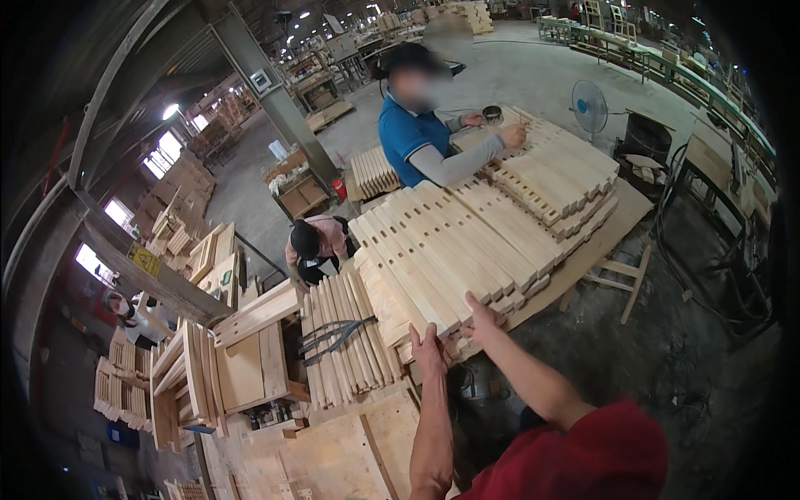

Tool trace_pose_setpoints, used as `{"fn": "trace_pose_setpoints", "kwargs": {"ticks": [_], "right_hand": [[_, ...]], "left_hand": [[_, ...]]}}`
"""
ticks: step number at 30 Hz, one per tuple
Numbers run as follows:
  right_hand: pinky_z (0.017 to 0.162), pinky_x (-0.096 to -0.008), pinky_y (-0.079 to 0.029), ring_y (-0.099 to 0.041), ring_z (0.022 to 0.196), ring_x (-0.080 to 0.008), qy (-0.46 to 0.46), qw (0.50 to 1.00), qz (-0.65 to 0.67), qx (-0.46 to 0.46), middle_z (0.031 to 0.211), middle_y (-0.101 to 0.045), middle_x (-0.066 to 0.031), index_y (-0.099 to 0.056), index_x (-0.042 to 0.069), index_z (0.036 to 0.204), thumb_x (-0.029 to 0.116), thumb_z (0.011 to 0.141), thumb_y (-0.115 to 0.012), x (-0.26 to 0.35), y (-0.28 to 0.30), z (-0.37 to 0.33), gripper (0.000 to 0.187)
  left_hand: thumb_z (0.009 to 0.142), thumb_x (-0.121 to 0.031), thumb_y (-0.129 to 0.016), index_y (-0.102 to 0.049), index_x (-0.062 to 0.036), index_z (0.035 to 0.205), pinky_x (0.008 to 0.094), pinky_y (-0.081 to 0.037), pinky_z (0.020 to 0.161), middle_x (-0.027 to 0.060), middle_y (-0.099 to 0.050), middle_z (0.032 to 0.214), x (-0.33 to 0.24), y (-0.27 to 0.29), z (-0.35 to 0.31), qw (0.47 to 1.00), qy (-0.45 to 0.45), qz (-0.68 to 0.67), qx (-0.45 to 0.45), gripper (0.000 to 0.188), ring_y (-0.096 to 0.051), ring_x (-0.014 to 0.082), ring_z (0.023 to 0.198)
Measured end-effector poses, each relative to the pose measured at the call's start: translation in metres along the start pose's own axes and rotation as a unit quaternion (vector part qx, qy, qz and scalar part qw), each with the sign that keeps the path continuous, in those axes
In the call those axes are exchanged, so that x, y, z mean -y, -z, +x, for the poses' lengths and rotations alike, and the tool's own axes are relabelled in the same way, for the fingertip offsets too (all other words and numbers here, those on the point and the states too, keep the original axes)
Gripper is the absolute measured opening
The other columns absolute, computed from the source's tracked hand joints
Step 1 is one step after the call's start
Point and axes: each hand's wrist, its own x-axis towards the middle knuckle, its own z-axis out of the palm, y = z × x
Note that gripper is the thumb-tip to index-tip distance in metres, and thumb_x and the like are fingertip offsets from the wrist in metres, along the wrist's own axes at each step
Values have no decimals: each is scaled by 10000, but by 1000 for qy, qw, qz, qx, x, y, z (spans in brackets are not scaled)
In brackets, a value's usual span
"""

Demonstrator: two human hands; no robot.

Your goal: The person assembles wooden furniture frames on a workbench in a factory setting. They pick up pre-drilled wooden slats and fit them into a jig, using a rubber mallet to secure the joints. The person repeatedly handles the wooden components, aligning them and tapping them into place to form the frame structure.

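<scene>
A row of pale wooden slats (pixel 421 254) with slots cut near their far ends lies side by side on a low table in front of me. At the row's near left corner, my left hand (pixel 429 350) is closed on the end of a wooden slat, its thumb and a finger showing on top. Just to the right, my right hand (pixel 482 318) grips the slat ends along the same near edge. The undersides of both hands are hidden. More slotted wooden pieces (pixel 567 158) are stacked on the table's far right part.
Across the table a person in a blue shirt (pixel 417 133) holds a small round container (pixel 492 114). Another person (pixel 319 246) bends low beyond the left side. A bundle of slats (pixel 346 333) with dark straps lies left of my hands. A fan (pixel 589 107) stands far right.
</scene>
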Motion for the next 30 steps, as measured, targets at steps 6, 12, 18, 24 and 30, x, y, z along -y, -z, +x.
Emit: {"fn": "trace_pose_setpoints", "kwargs": {"ticks": [6,12,18,24,30], "right_hand": [[846,-489,-607,-573,1217,-315,8,995,-48,89,1406,-522,-149,-524,52,1382,353,874,-782,-19,35,-31,645],[942,-444,-564,-636,1169,-288,-134,860,-255,422,1300,-622,-217,-502,-7,1425,259,842,-834,6,171,-50,721],[1029,-446,-505,-612,1206,-306,-144,828,-304,449,1298,-627,-193,-513,-15,1389,16,768,-780,26,154,-40,676],[1012,-436,-522,-641,1161,-319,-195,773,-330,506,1291,-631,-190,-477,-42,1414,-9,722,-759,24,184,-91,748],[1002,-414,-518,-641,1156,-281,-247,589,-440,631,1273,-639,-157,-481,-35,1408,7,714,-769,-25,165,-167,752]], "left_hand": [[928,-88,-691,-309,-165,1599,294,-531,625,52,-653,1137,11,12,-31,997,-39,4,-61,776,-616,143,854],[887,-54,-614,-375,-91,1535,408,-558,955,122,-553,1426,41,78,-153,996,58,-62,36,692,-561,288,1291],[832,20,-647,-301,-76,1588,362,-399,1132,103,-485,1517,63,34,-174,998,-30,60,-8,837,-465,231,1390],[818,-41,-727,-259,-76,1607,340,-287,1196,64,-352,1620,93,42,-265,991,-55,-25,-119,918,-359,178,1461],[823,-79,-765,-181,-17,1611,318,-211,1212,71,-243,1658,112,63,-391,936,-215,-87,-267,982,-259,165,1502]]}}
